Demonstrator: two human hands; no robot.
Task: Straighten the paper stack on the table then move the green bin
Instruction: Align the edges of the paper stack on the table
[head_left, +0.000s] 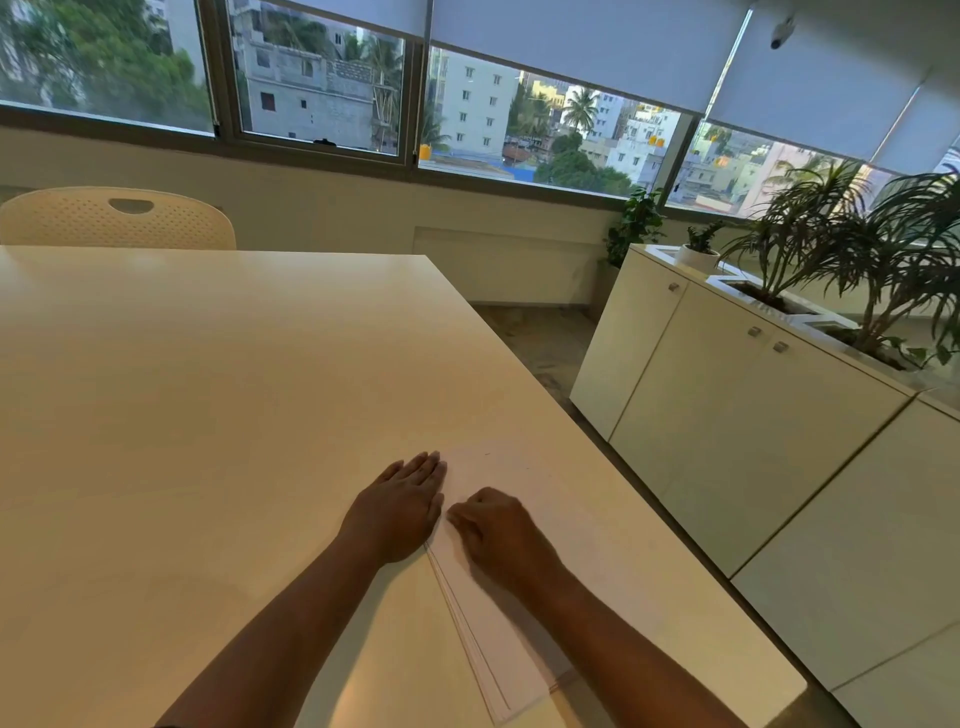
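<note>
A stack of white paper (498, 618) lies on the cream table (208, 405) near its right edge, its sheets slightly fanned along the left side. My left hand (397, 506) lies flat with fingers together, pressed against the stack's left edge. On top of the paper rests my right hand (493, 530), its fingers curled down onto the top sheet. No green bin is in view.
A cream perforated chair (117, 218) stands at the table's far left side. Low white cabinets (727, 415) with potted plants (852, 260) on top run along the right, across a narrow floor gap. Windows line the far wall.
</note>
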